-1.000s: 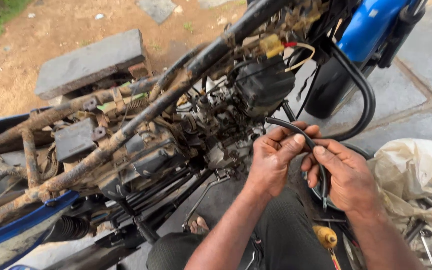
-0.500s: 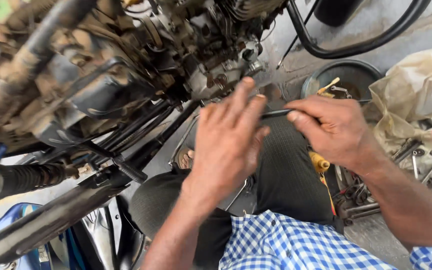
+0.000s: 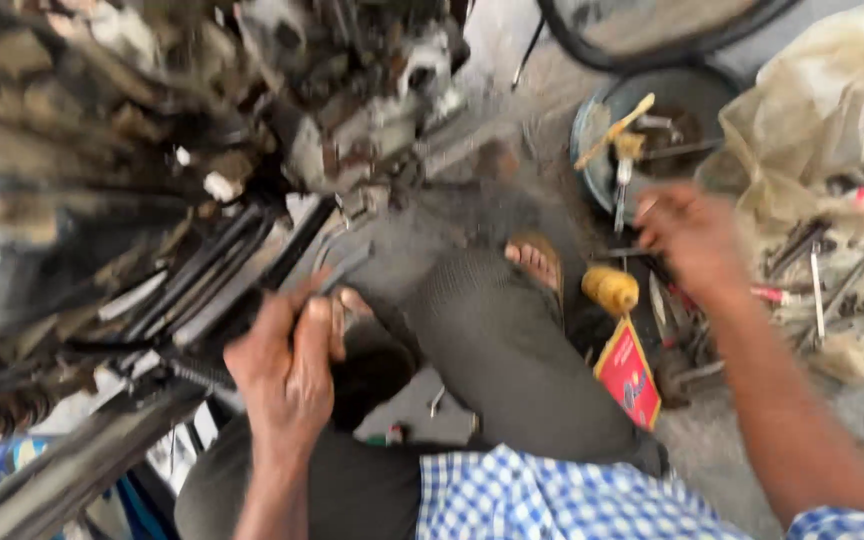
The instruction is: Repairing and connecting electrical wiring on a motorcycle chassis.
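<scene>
step in hand, by my judgement: tool retrieval. my left hand (image 3: 287, 365) holds the black cables (image 3: 242, 275) in a closed grip; my right hand (image 3: 690, 232) reaches, fingers spread and empty, over the scattered metal tools (image 3: 812, 265). next calls for a firm pick.

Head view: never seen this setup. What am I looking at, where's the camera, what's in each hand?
There is no robot here. The single camera sits on a person's head and looks down at their two bare hands, their lap and blue-checked shirt. The picture is motion-blurred. The left hand grips dark rods or cables on the underside of a stripped, grimy motorcycle frame and engine. The right hand reaches over loose metal tools scattered on the ground by a round dark metal basin; whether it holds anything cannot be told. A yellow-handled tool and a red card lie nearby.
</scene>
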